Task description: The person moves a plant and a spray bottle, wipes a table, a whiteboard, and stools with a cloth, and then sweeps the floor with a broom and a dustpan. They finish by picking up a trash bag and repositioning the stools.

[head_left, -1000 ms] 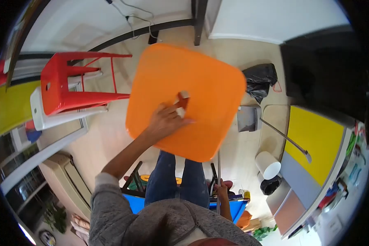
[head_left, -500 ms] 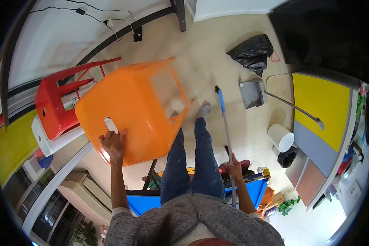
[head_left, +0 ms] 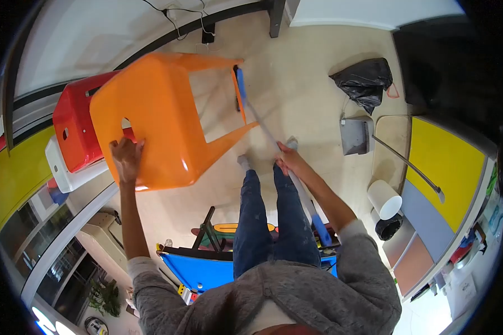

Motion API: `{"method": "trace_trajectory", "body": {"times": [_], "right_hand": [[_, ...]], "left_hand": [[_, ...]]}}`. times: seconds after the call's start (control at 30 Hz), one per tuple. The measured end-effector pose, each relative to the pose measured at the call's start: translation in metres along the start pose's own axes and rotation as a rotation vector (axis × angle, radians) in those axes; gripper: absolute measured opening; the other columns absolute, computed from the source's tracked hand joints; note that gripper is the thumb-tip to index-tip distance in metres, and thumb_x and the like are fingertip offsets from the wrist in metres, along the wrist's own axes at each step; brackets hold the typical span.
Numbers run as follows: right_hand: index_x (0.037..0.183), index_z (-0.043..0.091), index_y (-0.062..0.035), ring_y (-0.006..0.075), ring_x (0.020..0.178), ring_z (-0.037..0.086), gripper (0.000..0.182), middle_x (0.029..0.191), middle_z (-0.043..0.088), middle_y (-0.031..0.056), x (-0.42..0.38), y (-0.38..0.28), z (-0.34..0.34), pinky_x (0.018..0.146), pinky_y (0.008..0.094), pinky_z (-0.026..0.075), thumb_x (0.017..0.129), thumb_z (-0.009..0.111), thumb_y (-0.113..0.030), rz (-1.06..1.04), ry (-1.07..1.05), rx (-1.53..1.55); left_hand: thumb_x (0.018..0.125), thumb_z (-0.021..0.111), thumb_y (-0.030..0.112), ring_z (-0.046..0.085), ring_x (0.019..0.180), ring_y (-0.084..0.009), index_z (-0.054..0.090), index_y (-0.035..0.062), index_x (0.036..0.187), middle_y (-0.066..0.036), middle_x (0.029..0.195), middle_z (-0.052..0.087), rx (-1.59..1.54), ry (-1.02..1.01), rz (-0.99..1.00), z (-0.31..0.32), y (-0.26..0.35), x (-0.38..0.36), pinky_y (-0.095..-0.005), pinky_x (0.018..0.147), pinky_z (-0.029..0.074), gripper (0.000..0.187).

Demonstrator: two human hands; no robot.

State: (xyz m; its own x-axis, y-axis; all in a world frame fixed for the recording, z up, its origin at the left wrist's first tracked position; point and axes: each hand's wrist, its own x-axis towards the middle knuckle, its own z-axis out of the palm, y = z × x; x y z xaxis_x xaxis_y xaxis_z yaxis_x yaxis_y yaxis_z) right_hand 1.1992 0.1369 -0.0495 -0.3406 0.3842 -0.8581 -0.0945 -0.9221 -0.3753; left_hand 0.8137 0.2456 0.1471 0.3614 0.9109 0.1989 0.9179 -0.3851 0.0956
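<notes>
The left hand [head_left: 126, 156] was closed on the seat of an orange plastic stool [head_left: 156, 120], fingers hooked at the cut-out handle hole in its top, and it held the stool off the floor, tilted so the legs pointed away toward the far wall. The right hand [head_left: 288, 158] was wrapped shut around the metal shaft of a long-handled mop or broom [head_left: 274, 145], which ran from a blue grip near the person's hip up to a blue head near the stool's legs. Judging from how things lay, the stool was lifted clear of a patch of pale floor [head_left: 296, 84] while the long tool reached into that patch; the stool was not set down, and it hung just in front of a red stool [head_left: 75, 125] stacked on a white one [head_left: 67, 170] at the left. How much of the floor was cleaned could not be told. A grey dustpan [head_left: 355, 137] with a long handle and a black rubbish bag [head_left: 366, 81] lay well apart to the right, near a yellow-topped counter [head_left: 441, 162] and a white cylinder [head_left: 383, 199]. The tool's head was partly hidden behind an orange leg, so its type was unclear. The person's feet were barely visible, and the fisheye edges blurred the objects at the frame's rim.
</notes>
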Motion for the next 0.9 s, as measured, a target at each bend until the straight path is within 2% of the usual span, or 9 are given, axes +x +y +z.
{"method": "trace_trajectory", "body": {"times": [0.17, 0.23, 0.33, 0.4, 0.53, 0.6, 0.67, 0.7, 0.9], "right_hand": [[0.125, 0.033, -0.0068, 0.011, 0.036, 0.04, 0.051, 0.057, 0.051, 0.0066, 0.122, -0.045, -0.054, 0.033, 0.0279, 0.037, 0.079, 0.052, -0.016, 0.099, 0.013, -0.2], [0.086, 0.051, 0.0008, 0.0129, 0.037, 0.041, 0.017, 0.053, 0.047, 0.0082, 0.13, -0.044, -0.097, 0.032, 0.0295, 0.038, 0.077, 0.054, -0.013, -0.051, 0.098, 0.097], [0.124, 0.027, 0.001, 0.0142, 0.035, 0.041, 0.057, 0.055, 0.049, 0.0075, 0.106, -0.082, -0.16, 0.032, 0.0307, 0.04, 0.077, 0.054, -0.015, -0.069, 0.126, -0.101], [0.128, 0.02, -0.0004, 0.0149, 0.036, 0.045, 0.066, 0.054, 0.049, 0.0073, 0.107, -0.107, -0.198, 0.032, 0.0298, 0.039, 0.075, 0.056, -0.015, -0.074, 0.206, -0.06], [0.095, 0.048, -0.0001, 0.0166, 0.036, 0.045, 0.026, 0.052, 0.05, 0.0077, 0.097, -0.086, -0.22, 0.033, 0.03, 0.037, 0.081, 0.048, -0.022, -0.157, 0.284, 0.215], [0.079, 0.052, -0.0038, 0.0123, 0.037, 0.046, 0.033, 0.051, 0.049, 0.0058, 0.065, -0.042, -0.204, 0.034, 0.0258, 0.039, 0.085, 0.039, -0.034, -0.12, 0.413, 0.174], [0.119, 0.043, -0.0067, 0.0092, 0.035, 0.04, 0.04, 0.047, 0.044, 0.0003, 0.015, 0.005, -0.151, 0.033, 0.0241, 0.035, 0.08, 0.05, -0.016, -0.374, 0.622, -0.274], [0.128, 0.03, -0.0134, 0.0068, 0.035, 0.037, 0.057, 0.049, 0.042, -0.0025, -0.04, -0.021, -0.115, 0.033, 0.022, 0.032, 0.076, 0.053, -0.007, -0.218, 0.521, -0.084], [0.124, 0.039, -0.0129, 0.0082, 0.037, 0.04, 0.053, 0.049, 0.044, 0.0004, -0.044, -0.102, -0.112, 0.033, 0.0253, 0.033, 0.073, 0.054, -0.011, -0.347, 0.408, 0.074]], "left_hand": [[0.075, 0.058, 0.01, 0.042, 0.054, -0.0209, 0.042, 0.004, 0.051, -0.007, 0.049, 0.038, 0.085, -0.01, 0.09, 0.007, -0.022, 0.043, -0.0338, 0.057, 0.027, 0.029], [0.077, 0.055, 0.009, 0.047, 0.061, -0.0215, 0.05, 0.0015, 0.061, -0.008, 0.056, 0.047, 0.132, -0.066, 0.106, 0.009, -0.034, 0.05, -0.0342, 0.066, 0.029, 0.019], [0.08, 0.053, 0.011, 0.053, 0.066, -0.0198, 0.057, -0.0012, 0.07, -0.009, 0.063, 0.054, 0.14, -0.128, 0.053, 0.012, -0.047, 0.061, -0.0346, 0.075, 0.031, 0.016], [0.081, 0.051, 0.012, 0.052, 0.064, -0.0196, 0.057, -0.0012, 0.072, -0.009, 0.063, 0.054, 0.15, -0.137, 0.036, 0.017, -0.057, 0.063, -0.0349, 0.076, 0.032, 0.017], [0.083, 0.048, 0.015, 0.053, 0.076, -0.0216, 0.057, -0.0004, 0.082, -0.011, 0.073, 0.055, 0.164, -0.065, 0.091, 0.023, -0.063, 0.054, -0.0363, 0.077, 0.032, 0.018], [0.083, 0.047, 0.015, 0.051, 0.079, -0.0227, 0.054, -0.0006, 0.078, -0.011, 0.073, 0.054, 0.194, -0.081, 0.052, 0.022, -0.057, 0.053, -0.0378, 0.078, 0.031, 0.017], [0.082, 0.047, 0.015, 0.049, 0.083, -0.0238, 0.053, -0.0003, 0.076, -0.011, 0.076, 0.053, 0.234, -0.048, 0.044, 0.02, -0.048, 0.062, -0.0388, 0.078, 0.03, 0.018], [0.082, 0.047, 0.016, 0.049, 0.085, -0.0243, 0.053, 0.0, 0.076, -0.01, 0.078, 0.053, 0.255, -0.026, 0.063, 0.018, -0.038, 0.066, -0.039, 0.079, 0.03, 0.018], [0.083, 0.04, 0.039, 0.04, 0.099, -0.0281, 0.052, 0.0038, 0.083, -0.01, 0.105, 0.046, 0.477, -0.034, -0.091, 0.018, -0.039, 0.067, -0.0425, 0.079, 0.029, 0.037]]}}
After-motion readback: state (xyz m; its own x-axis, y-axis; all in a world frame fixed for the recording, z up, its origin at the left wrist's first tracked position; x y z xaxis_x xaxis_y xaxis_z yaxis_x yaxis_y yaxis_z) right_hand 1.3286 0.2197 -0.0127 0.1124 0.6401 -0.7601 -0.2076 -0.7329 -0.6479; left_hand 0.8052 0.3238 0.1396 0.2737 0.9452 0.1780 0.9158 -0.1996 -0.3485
